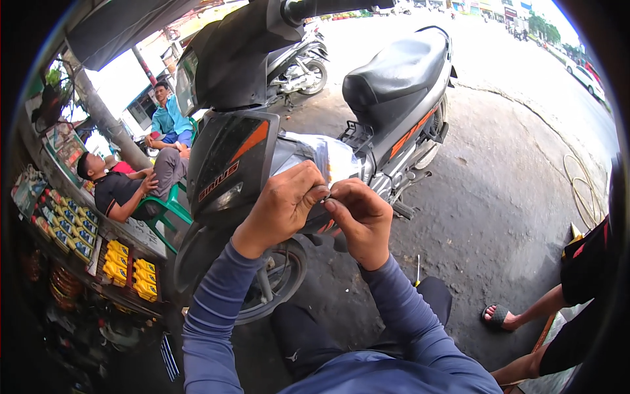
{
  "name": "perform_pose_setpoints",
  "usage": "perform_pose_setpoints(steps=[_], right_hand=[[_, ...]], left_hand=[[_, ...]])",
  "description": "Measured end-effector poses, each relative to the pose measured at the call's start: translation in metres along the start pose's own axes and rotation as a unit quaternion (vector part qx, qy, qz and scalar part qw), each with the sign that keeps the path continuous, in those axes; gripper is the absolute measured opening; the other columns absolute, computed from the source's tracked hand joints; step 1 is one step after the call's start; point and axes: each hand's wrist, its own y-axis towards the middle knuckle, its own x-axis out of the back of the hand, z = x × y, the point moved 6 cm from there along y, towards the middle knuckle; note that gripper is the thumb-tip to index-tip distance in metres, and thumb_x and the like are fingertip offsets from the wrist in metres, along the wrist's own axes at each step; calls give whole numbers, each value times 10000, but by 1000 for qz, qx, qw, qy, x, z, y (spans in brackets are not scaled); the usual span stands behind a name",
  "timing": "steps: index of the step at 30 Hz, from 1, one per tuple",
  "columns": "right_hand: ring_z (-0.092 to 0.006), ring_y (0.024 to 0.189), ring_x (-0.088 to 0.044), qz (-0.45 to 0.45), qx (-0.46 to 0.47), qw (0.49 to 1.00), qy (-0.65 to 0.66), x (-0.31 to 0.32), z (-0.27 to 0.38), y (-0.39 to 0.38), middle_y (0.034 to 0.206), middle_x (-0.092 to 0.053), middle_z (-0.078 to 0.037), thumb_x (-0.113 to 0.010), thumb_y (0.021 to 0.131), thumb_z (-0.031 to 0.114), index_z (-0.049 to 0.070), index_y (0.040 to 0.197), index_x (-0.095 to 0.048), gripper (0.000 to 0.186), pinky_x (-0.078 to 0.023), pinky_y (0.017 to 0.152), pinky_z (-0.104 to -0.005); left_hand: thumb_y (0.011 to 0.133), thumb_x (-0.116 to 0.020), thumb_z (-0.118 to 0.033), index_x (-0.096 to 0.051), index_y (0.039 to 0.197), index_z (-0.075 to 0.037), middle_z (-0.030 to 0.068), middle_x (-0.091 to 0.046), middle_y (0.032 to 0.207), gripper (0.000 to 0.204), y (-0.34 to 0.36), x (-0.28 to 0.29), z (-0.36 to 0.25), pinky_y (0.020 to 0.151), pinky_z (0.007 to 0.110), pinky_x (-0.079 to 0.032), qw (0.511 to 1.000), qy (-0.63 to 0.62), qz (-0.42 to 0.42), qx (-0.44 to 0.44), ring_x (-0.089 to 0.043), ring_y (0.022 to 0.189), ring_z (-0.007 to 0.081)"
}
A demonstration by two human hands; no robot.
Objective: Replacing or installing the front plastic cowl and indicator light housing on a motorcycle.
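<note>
My left hand [283, 205] and my right hand [362, 222] meet in front of me, each pinched with thumb against forefinger. At the touching fingertips is a tiny item, too small to name. Just beyond them stands a black scooter [233, 154] with orange stripes, its front turned to the left. A whitish plastic bag [321, 152] lies on the scooter's footwell area behind my hands. What it holds is mostly hidden.
A thin tool with a yellow end [418, 270] is by my right knee. At left, a rack holds yellow bottles [116, 261]; two people sit nearby, one on a green chair [172, 209]. Someone's sandalled foot [502, 316] is at right. A hose [581, 187] lies coiled beyond.
</note>
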Motion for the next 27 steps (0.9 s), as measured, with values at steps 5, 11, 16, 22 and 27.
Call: perform_pose_setpoints(steps=[5,11,16,22,27], right_hand=[[-72,825,-584,2,-24,999,34,2,-11,15,951,-629,-24,-686,853,-46,-19,981,-638,139,-468,738,-212],[-106,775,-640,19,-62,994,91,-13,-35,67,875,-677,-55,-695,875,14,-21,968,-643,112,-521,726,-249],[-115,759,-631,-12,-35,976,214,-27,-47,127,869,-655,-50,-691,896,75,-10,993,-633,141,-537,730,-259],[-145,800,-646,-27,-41,951,305,-63,-67,187,894,-653,-73,-691,897,92,-2,1010,-621,162,-544,735,-282],[-173,845,-664,-17,-36,935,351,-72,-78,207,920,-667,-87,-663,914,75,2,1023,-609,142,-543,758,-304]], left_hand=[[917,-636,-104,-556,864,20,120,-546,770,156,14,11,10,629,329,-448,1000,18,26,-1,-546,672,269],[935,-627,-152,-603,912,9,115,-601,817,164,40,41,39,690,323,-462,994,94,37,39,-581,725,218],[810,-749,-197,-588,1172,-57,141,-598,1122,421,76,109,35,877,375,-470,893,348,-245,-148,-596,1003,309],[583,-888,-284,-255,1503,-115,163,-367,1491,1130,123,144,65,1151,454,-284,837,517,-177,-25,-329,1396,344],[519,-892,-275,-429,1341,-61,178,-547,1251,968,123,135,59,985,477,-435,826,486,-268,-93,-537,1159,371]])
